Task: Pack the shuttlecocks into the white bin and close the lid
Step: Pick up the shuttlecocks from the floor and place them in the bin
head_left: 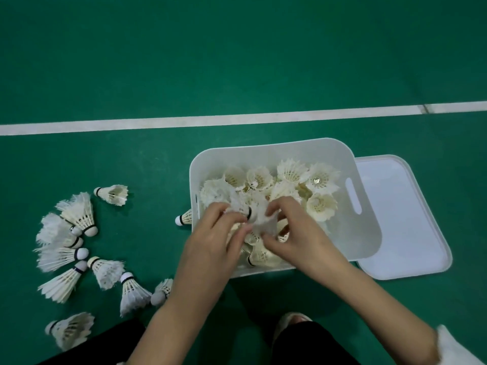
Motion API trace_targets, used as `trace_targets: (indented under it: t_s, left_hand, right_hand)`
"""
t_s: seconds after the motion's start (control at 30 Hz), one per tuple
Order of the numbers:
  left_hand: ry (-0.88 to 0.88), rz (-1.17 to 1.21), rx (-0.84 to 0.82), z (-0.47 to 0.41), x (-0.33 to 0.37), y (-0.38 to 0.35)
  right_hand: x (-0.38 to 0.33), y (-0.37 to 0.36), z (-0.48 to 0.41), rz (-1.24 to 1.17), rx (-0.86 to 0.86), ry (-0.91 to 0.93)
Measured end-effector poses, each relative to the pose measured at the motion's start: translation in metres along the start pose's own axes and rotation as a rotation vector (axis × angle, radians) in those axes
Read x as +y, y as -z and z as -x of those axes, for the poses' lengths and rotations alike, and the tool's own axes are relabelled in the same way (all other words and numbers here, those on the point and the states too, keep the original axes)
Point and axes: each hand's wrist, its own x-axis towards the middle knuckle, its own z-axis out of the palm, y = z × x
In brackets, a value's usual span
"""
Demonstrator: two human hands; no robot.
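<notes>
The white bin (369,227) stands open on the green floor, holding several white feather shuttlecocks (320,180). Both my hands are inside its near left part. My left hand (213,233) and my right hand (292,227) are closed together on a frayed shuttlecock (259,219) with a black band, just above the pile. The white lid (411,233) lies flat on the floor to the right, partly under the bin. Several loose shuttlecocks (79,214) lie scattered on the floor at the left.
One shuttlecock (184,219) lies against the bin's left wall, another (162,292) by my left forearm. A white court line (237,119) crosses the floor behind the bin. My dark-trousered legs and a light slipper (292,321) are at the bottom edge.
</notes>
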Motion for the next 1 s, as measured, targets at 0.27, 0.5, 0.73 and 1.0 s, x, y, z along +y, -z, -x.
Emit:
trace_targets:
  t_s: [0.27,0.5,0.73,1.0]
  left_hand:
    - [0.235,0.056,-0.031,-0.006,-0.002,0.018]
    - [0.094,-0.131,-0.047,0.002,-0.012,0.016]
    - [0.005,-0.190,-0.020,0.001,-0.017,0.010]
    - [-0.093,-0.091,-0.106,-0.003,0.013,-0.023]
  right_hand:
    - [0.052,0.033,-0.014,0.336,-0.053,-0.273]
    - [0.060,0.004,-0.020,0.346,-0.316,-0.361]
    - [0.048,0.034,-0.007,0.335,-0.168,-0.267]
    - [0.006,0.020,0.006,0.011,-0.142,0.217]
